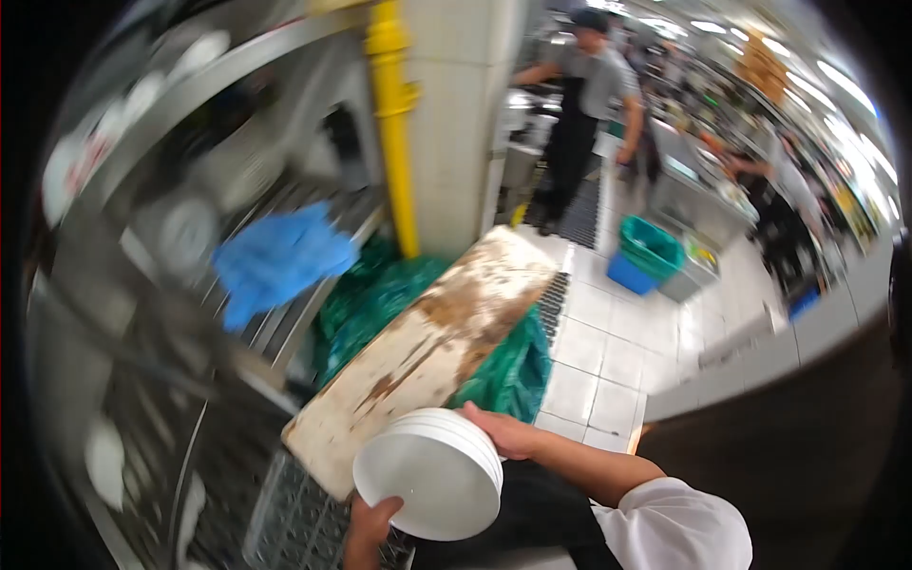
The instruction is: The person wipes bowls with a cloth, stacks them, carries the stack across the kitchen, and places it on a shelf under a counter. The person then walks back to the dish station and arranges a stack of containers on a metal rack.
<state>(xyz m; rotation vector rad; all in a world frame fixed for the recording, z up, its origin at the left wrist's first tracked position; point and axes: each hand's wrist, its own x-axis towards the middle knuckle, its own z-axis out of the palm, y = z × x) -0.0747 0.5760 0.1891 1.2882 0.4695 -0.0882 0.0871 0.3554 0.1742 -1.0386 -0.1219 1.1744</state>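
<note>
A stack of white bowls (427, 480) is tilted in front of me, its top bowl facing up with nothing seen inside. My left hand (372, 524) grips the near left rim, the thumb over the edge. On the far right side, my right hand (501, 432) is wrapped against the outer walls of the stack. Just beyond the bowls lies a worn, stained wooden board (418, 351), resting across a bin lined with green plastic (513, 370).
To the left, a blue cloth (280, 256) lies on a metal rack. A yellow pipe (391, 123) runs down a tiled pillar. Farther off stand a green-lined blue bin (636, 271), a person in a dark apron (575, 114) and another person (793, 190). A grey crate (299, 518) is low at left.
</note>
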